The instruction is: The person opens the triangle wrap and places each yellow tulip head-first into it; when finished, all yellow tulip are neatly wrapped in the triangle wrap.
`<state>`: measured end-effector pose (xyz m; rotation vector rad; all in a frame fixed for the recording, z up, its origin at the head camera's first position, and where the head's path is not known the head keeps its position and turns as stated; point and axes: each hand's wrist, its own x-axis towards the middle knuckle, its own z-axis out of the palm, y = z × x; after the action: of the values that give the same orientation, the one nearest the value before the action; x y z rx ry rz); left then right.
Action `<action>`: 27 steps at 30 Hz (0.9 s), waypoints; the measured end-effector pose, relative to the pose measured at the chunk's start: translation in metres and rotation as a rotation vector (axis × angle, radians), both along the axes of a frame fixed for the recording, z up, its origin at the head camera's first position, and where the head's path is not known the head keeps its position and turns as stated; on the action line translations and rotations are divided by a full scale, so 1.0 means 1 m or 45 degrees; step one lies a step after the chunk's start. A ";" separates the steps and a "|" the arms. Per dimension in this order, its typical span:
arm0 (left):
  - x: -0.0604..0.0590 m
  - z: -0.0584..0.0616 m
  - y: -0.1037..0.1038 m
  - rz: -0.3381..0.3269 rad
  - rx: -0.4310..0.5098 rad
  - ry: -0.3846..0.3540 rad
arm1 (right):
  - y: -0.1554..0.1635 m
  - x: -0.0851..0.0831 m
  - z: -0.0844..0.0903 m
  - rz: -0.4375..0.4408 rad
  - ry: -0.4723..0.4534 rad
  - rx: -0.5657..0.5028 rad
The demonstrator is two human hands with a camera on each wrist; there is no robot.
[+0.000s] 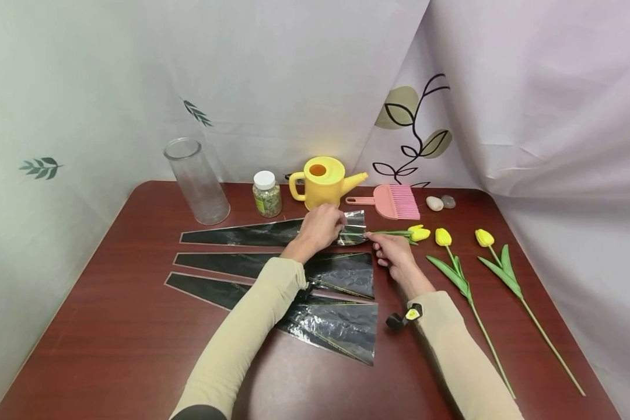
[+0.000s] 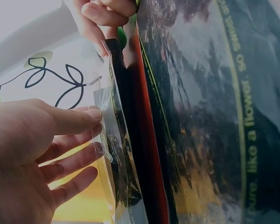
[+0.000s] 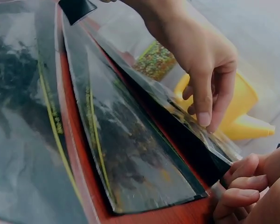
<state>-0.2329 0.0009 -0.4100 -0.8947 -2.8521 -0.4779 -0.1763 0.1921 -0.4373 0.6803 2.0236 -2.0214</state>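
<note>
The farthest black sleeve (image 1: pixel 241 234) lies under the left hand (image 1: pixel 319 226), whose thumb and finger pinch its film. The right hand (image 1: pixel 394 254) pinches a yellow tulip (image 1: pixel 419 233) by its stem at the sleeve's mouth, bloom right of the fingertips. A watering can (image 1: pixel 325 182) stands just beyond the left hand; 2 tulips (image 1: pixel 469 294) lie right of the right hand.

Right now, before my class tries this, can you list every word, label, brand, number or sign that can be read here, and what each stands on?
"pure. like a flower. so sweet": yellowish print on the dark sleeve at the left wrist view's right; the line runs on, unclear.
Green label on the jar: too small to read.
Farthest sleeve: print too small.
Nearest sleeve: print blurred.
No brand or number is legible.
</note>
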 end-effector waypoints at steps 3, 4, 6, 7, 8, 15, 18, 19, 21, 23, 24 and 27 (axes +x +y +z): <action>0.000 0.000 0.000 -0.008 0.002 0.008 | 0.005 0.007 0.007 0.071 0.117 0.155; 0.000 0.000 0.000 -0.010 0.002 0.011 | 0.009 0.009 0.010 0.105 0.195 0.258; 0.000 0.000 -0.001 -0.012 0.004 0.018 | 0.020 0.013 0.017 0.162 0.400 0.496; 0.000 -0.001 -0.001 -0.012 0.004 0.021 | 0.027 0.014 0.020 0.183 0.513 0.631; 0.000 -0.001 -0.001 -0.011 0.005 0.023 | 0.035 0.014 0.023 0.203 0.630 0.788; -0.001 -0.003 -0.001 -0.019 0.001 0.028 | 0.093 0.001 0.032 0.452 1.141 1.592; -0.001 -0.003 0.000 -0.016 -0.005 0.026 | 0.106 -0.010 0.031 0.651 1.159 1.655; -0.001 -0.003 0.000 -0.015 -0.006 0.023 | 0.108 -0.013 0.031 0.711 1.144 1.673; -0.001 -0.003 0.000 -0.013 -0.010 0.022 | 0.111 -0.018 0.029 0.807 1.102 1.705; -0.001 -0.003 0.000 -0.014 -0.009 0.021 | 0.111 -0.022 0.027 0.877 1.056 1.718; -0.001 -0.002 0.000 -0.016 -0.006 0.021 | 0.111 -0.023 0.026 0.898 1.035 1.721; -0.001 -0.002 0.000 -0.021 0.004 0.020 | 0.109 -0.027 0.025 0.927 0.997 1.713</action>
<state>-0.2341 0.0005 -0.4118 -0.9183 -2.8313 -0.4745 -0.2031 0.3014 -0.4124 -0.8185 3.2012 -0.2920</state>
